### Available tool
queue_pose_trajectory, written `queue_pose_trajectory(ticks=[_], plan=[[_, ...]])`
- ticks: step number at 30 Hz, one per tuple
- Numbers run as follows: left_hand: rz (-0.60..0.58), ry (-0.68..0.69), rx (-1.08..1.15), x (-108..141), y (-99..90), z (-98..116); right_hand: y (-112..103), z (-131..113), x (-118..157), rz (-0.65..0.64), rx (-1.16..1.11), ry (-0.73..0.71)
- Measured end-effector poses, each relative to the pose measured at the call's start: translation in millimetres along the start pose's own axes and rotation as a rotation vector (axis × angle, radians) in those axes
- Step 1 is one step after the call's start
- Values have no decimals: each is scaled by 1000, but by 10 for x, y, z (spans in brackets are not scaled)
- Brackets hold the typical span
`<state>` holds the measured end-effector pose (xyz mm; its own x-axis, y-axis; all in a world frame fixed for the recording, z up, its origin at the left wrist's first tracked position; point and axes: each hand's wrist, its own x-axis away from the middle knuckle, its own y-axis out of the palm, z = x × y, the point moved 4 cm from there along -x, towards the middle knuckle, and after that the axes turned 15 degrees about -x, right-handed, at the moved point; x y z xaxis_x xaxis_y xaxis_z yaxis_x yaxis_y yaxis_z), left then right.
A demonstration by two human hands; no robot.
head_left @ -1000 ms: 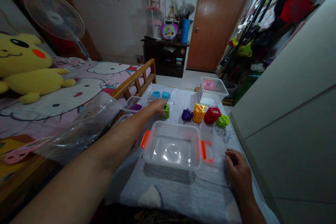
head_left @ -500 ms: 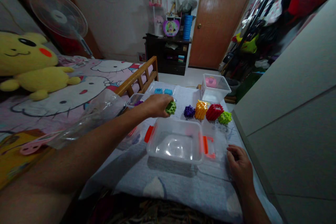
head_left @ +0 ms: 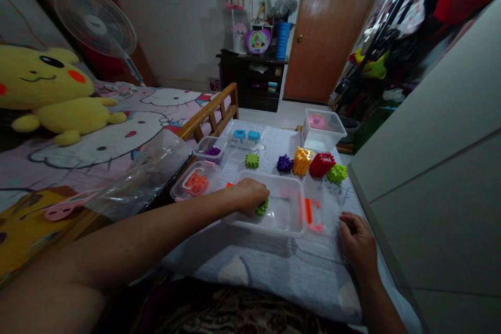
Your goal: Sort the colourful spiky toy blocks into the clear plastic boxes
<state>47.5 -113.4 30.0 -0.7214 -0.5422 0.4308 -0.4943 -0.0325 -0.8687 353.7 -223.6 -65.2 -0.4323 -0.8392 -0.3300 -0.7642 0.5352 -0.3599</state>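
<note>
My left hand [head_left: 250, 195] is closed on a green interlocking toy block [head_left: 262, 207], inside the clear plastic box [head_left: 291, 224]. The fingertips are partly hidden. Another green block [head_left: 252, 160] sits just behind the box. My right hand [head_left: 358, 242] rests at the right side of the table, its fingers loosely curled with a gap at the thumb and nothing seen in them. It lies beside a clear lid [head_left: 329, 242] with an orange clip [head_left: 309, 212].
Behind the box stand purple [head_left: 285, 164], yellow [head_left: 302, 161], red [head_left: 321, 165] and lime [head_left: 337, 173] block clusters. Small tubs hold purple [head_left: 212, 151] and orange pieces [head_left: 197, 183]. Blue blocks [head_left: 253, 136] lie farther back, near a tall clear bin [head_left: 324, 133].
My left hand has moved toward me and down into the clear box with a green block. The green block behind the box now shows. My right hand stays at the table's right side.
</note>
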Motion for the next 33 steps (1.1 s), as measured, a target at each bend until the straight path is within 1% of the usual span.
queue_pose_trajectory(ticks=[4, 8, 13, 16, 19, 21, 24, 27, 30, 33], plan=[[-44, -39, 0, -88, 110, 25, 5, -10, 0, -3, 7, -7], [-77, -82, 21, -128, 164, 68, 0, -19, 8, -4, 10, -9], [-69, -108, 28, -158, 218, 94, 0, -12, 3, -19, 9, -4], [-93, -97, 13, -141, 218, 98, -1, -14, -6, -14, 12, -18], [-109, -97, 20, -79, 146, 87, 1, -14, -11, -17, 5, -20], [-99, -93, 26, -29, 80, 74, 2, -14, -10, -19, 5, -14], [-53, -73, 14, 21, 21, 59, 0, -21, -3, -18, 9, -7], [-13, -57, -12, 31, 47, 55, -5, -33, 2, -11, 9, -5], [24, -77, -23, 27, 92, 54, -7, -38, 4, -7, 10, -5], [40, -97, -24, 30, 98, 58, -7, -34, 5, -9, 14, -3]])
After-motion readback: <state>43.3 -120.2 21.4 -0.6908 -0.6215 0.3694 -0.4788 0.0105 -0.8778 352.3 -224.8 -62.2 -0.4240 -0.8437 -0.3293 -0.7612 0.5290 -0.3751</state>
